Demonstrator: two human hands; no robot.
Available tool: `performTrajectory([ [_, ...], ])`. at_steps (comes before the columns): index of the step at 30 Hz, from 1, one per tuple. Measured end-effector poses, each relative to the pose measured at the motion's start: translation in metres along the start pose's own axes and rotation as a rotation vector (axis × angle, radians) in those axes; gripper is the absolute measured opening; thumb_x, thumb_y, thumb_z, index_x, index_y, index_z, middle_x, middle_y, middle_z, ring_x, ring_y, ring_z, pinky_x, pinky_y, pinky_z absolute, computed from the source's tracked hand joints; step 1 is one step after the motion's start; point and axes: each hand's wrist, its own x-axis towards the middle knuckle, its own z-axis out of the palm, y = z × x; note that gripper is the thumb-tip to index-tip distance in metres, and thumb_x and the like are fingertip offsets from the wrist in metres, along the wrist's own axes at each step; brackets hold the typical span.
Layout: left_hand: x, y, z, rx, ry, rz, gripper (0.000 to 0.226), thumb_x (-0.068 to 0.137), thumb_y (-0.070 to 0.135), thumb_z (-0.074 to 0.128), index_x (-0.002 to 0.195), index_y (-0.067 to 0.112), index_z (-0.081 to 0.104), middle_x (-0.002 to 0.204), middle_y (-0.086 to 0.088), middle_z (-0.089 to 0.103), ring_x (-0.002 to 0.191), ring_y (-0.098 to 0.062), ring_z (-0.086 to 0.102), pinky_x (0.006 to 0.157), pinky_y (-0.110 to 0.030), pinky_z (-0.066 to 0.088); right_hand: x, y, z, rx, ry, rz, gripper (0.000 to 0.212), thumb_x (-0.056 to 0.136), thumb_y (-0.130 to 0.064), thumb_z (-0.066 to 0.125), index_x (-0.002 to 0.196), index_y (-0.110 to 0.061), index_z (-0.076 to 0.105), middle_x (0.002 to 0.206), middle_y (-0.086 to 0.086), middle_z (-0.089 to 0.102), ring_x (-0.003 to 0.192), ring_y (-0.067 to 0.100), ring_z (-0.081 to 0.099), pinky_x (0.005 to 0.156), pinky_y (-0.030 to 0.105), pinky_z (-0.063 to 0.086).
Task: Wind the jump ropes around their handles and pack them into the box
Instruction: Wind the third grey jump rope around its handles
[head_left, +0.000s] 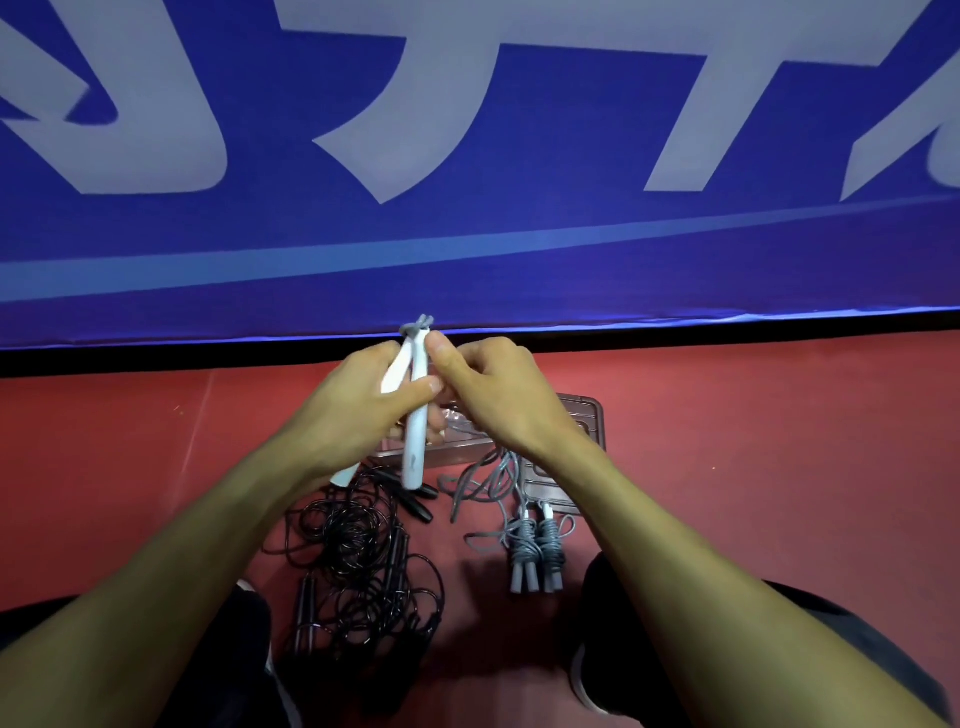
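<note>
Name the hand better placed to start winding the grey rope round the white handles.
Right, probably. The right hand pinches near the rope end atop the white handles; the left hand grips both handles.

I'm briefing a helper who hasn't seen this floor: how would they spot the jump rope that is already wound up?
Start at the red floor below the blue banner, then find the clear box beyond the person's hands. Just nearer than it, by the right forearm, lies the wound grey rope: cord coiled round its paired handles, unlike the loose black tangle beside it.
</note>
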Motion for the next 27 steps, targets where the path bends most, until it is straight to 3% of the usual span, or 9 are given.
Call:
performTrajectory([
  [3, 0.001, -0.001, 0.003, 0.058, 0.039, 0.012, 0.02, 0.101, 0.029, 0.06, 0.102, 0.012, 0.05, 0.074, -0.007, 0.066, 0.06, -0.017, 0.063, 0.056, -0.028, 0.051, -0.001, 0.0, 0.001, -0.044, 0.027, -0.035, 0.069, 0.104, -0.051, 0.046, 0.071, 0.008, 0.058, 0.049, -0.005, 0.034, 0.044, 0.009, 0.031, 0.043, 0.018, 0.027],
  [7, 0.003, -0.004, 0.0, 0.355, -0.01, 0.139, 0.039, 0.097, 0.057, 0.045, 0.12, 0.029, 0.062, 0.105, 0.009, 0.072, 0.092, -0.012, 0.069, 0.084, -0.045, 0.056, -0.004, -0.002, 0.002, -0.046, 0.033, -0.033, 0.064, 0.101, -0.052, 0.053, 0.053, -0.009, 0.047, 0.047, -0.006, 0.031, 0.046, 0.01, 0.029, 0.045, 0.021, 0.026],
  [9, 0.0, -0.003, 0.0, 0.377, -0.063, 0.167, 0.045, 0.095, 0.06, 0.039, 0.116, 0.03, 0.066, 0.109, 0.011, 0.072, 0.102, -0.011, 0.067, 0.091, -0.046, 0.053, -0.005, -0.003, 0.001, -0.047, 0.048, -0.05, 0.06, 0.101, -0.046, 0.055, 0.051, -0.016, 0.038, 0.046, -0.006, 0.029, 0.046, 0.011, 0.029, 0.045, 0.02, 0.027],
  [11, 0.0, -0.002, 0.001, 0.313, -0.078, 0.117, 0.054, 0.092, 0.063, 0.035, 0.118, 0.026, 0.065, 0.113, 0.009, 0.07, 0.108, -0.012, 0.065, 0.097, -0.047, 0.05, -0.003, -0.001, 0.001, -0.046, 0.057, -0.061, 0.058, 0.103, -0.042, 0.053, 0.056, -0.009, 0.047, 0.049, 0.0, 0.039, 0.049, 0.01, 0.033, 0.048, 0.021, 0.028],
  [14, 0.0, 0.0, 0.002, 0.07, -0.031, 0.016, 0.05, 0.09, 0.054, 0.038, 0.104, 0.014, 0.065, 0.095, 0.01, 0.065, 0.083, -0.004, 0.059, 0.087, -0.035, 0.047, 0.001, 0.003, 0.001, -0.039, 0.068, -0.031, 0.056, 0.105, -0.043, 0.048, 0.07, -0.002, 0.065, 0.063, 0.014, 0.058, 0.055, 0.011, 0.042, 0.056, 0.029, 0.033],
  [17, -0.001, 0.003, 0.003, -0.044, -0.023, 0.005, 0.044, 0.089, 0.045, 0.044, 0.088, 0.003, 0.058, 0.074, 0.006, 0.052, 0.064, -0.007, 0.045, 0.068, -0.034, 0.039, 0.003, 0.005, 0.0, -0.025, 0.081, -0.024, 0.056, 0.105, -0.046, 0.047, 0.073, -0.004, 0.066, 0.063, 0.014, 0.058, 0.056, 0.013, 0.044, 0.057, 0.035, 0.035],
  [20, -0.001, 0.002, 0.002, -0.165, -0.057, -0.009, 0.039, 0.092, 0.04, 0.053, 0.093, 0.001, 0.057, 0.076, -0.003, 0.049, 0.067, -0.013, 0.043, 0.063, -0.032, 0.036, 0.002, 0.003, -0.003, -0.008, 0.086, -0.014, 0.059, 0.101, -0.048, 0.053, 0.071, 0.001, 0.062, 0.061, 0.015, 0.049, 0.056, 0.015, 0.039, 0.055, 0.034, 0.031],
  [23, 0.001, -0.002, -0.002, -0.137, -0.027, 0.017, 0.033, 0.089, 0.032, 0.065, 0.106, 0.003, 0.061, 0.09, -0.008, 0.057, 0.08, -0.017, 0.052, 0.074, -0.032, 0.044, 0.001, 0.001, -0.005, -0.036, 0.066, 0.004, 0.07, 0.099, -0.053, 0.054, 0.069, 0.01, 0.051, 0.059, 0.009, 0.039, 0.055, 0.015, 0.032, 0.052, 0.031, 0.025],
  [27, 0.001, -0.006, -0.007, 0.068, 0.067, 0.034, 0.036, 0.074, 0.059, 0.071, 0.083, 0.025, 0.064, 0.078, 0.006, 0.07, 0.075, -0.015, 0.065, 0.075, -0.042, 0.05, -0.001, 0.001, -0.006, -0.074, 0.002, 0.015, 0.071, 0.103, -0.053, 0.043, 0.07, 0.007, 0.061, 0.048, -0.002, 0.048, 0.047, 0.009, 0.038, 0.049, 0.024, 0.031],
])
